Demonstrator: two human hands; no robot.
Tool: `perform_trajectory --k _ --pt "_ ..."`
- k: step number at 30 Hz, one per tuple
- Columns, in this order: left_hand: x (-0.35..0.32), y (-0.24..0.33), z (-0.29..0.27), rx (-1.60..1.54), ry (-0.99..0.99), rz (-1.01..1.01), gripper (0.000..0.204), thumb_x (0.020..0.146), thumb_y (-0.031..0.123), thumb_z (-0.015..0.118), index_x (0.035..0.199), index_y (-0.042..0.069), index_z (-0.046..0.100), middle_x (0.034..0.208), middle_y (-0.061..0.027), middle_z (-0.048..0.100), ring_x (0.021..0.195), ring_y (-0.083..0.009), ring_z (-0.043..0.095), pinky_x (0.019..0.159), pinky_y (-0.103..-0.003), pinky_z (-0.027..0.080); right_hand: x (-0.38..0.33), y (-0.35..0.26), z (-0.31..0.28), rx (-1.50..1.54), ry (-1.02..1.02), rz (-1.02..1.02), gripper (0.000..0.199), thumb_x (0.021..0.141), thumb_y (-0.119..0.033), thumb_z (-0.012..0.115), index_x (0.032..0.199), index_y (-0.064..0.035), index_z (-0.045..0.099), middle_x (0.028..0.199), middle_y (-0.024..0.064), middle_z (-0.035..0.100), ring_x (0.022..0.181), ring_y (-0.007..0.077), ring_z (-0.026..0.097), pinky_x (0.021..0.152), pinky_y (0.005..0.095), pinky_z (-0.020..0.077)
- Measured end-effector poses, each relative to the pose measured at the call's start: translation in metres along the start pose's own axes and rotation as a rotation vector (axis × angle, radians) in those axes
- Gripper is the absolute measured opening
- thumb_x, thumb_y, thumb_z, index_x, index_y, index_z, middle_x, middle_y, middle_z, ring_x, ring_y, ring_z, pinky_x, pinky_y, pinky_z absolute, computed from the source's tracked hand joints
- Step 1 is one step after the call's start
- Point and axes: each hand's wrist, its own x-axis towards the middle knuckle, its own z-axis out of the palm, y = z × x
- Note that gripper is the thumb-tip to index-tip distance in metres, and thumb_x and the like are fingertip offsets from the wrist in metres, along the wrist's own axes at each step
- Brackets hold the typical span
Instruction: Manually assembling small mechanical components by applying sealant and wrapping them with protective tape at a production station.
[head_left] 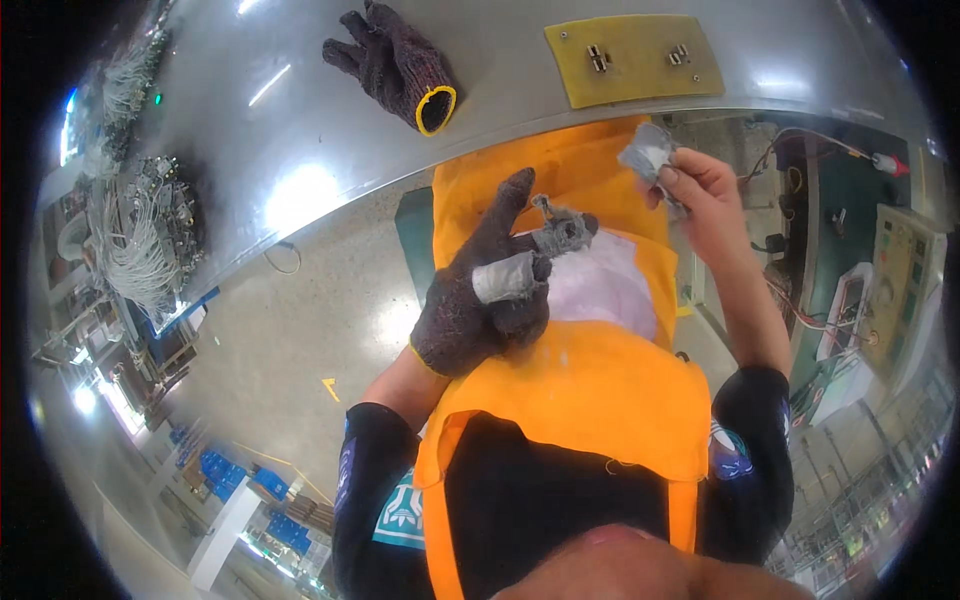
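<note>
My left hand (pixel 478 290) wears a dark knitted glove and is held over my lap, palm side partly up. Its thumb points away from me and the fingers reach to the right, apart from the thumb, with nothing gripped. One finger has a smooth grey-white tape wrap (pixel 505 278) round it. Another carries a ragged grey wrap (pixel 565 232) with a loose twisted end. To the right, my bare right hand (pixel 706 195) pinches a crumpled piece of grey tape (pixel 648 152) between thumb and fingers, away from the left hand.
An empty dark glove (pixel 395 68) with a yellow cuff lies on the grey metal table (pixel 250 150). Near the table edge sits a yellow plate (pixel 635 62) with small metal fittings. White cable bundles (pixel 145 250) are at the left; a control box (pixel 900 280) with wires stands at the right.
</note>
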Motion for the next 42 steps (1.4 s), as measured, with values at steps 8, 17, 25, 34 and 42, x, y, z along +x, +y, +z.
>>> perform_trajectory --k 8,17,25,34,42 --pt "0.018 -0.02 -0.014 0.285 0.176 0.327 0.091 0.072 0.006 0.066 0.14 0.017 0.006 0.122 -0.0169 0.043 0.085 -0.0194 0.052 0.071 -0.029 0.047 -0.008 0.009 0.025 0.051 -0.117 0.169 0.018 0.084 -0.013 0.052 0.092 0.002 0.058 0.074 0.007 0.06 0.064 0.0121 0.055 0.059 0.0235 0.0431" --pt "0.029 -0.011 -0.029 1.32 0.271 1.108 0.079 0.07 -0.002 0.065 0.136 0.003 0.022 0.12 -0.0181 0.048 0.098 -0.0255 0.055 0.082 -0.033 0.045 -0.016 0.005 0.054 -0.288 -0.291 0.052 0.014 0.084 -0.011 0.053 0.077 0.0011 0.056 0.06 -0.0009 0.047 0.057 0.0045 0.04 0.05 0.0219 0.0335" --pt "0.037 0.0 -0.035 1.703 0.049 1.059 0.059 0.068 -0.005 0.057 0.124 -0.001 0.041 0.107 -0.0178 0.056 0.093 -0.0333 0.056 0.079 -0.038 0.045 -0.011 0.008 0.057 -0.397 -0.359 -0.095 0.011 0.08 -0.007 0.054 0.072 0.001 0.053 0.055 0.0033 0.043 0.051 0.0085 0.039 0.047 0.0245 0.0319" --pt "0.038 -0.005 -0.036 1.737 0.065 1.048 0.057 0.064 -0.002 0.053 0.12 0.0 0.046 0.094 -0.016 0.059 0.077 -0.033 0.056 0.067 -0.041 0.044 -0.01 0.006 0.067 -0.517 -0.324 -0.287 0.012 0.078 -0.005 0.056 0.068 -0.0001 0.05 0.055 0.0094 0.043 0.048 0.0191 0.042 0.046 0.0299 0.0322" --pt "0.047 -0.026 -0.05 1.75 0.306 1.186 0.043 0.063 0.011 0.058 0.105 0.003 0.054 0.084 -0.0138 0.059 0.072 -0.0325 0.056 0.063 -0.04 0.043 -0.018 0.018 0.066 -0.654 -0.361 -0.409 0.013 0.078 -0.007 0.056 0.069 -0.0008 0.048 0.061 0.0156 0.046 0.058 0.0335 0.047 0.051 0.0384 0.0367"
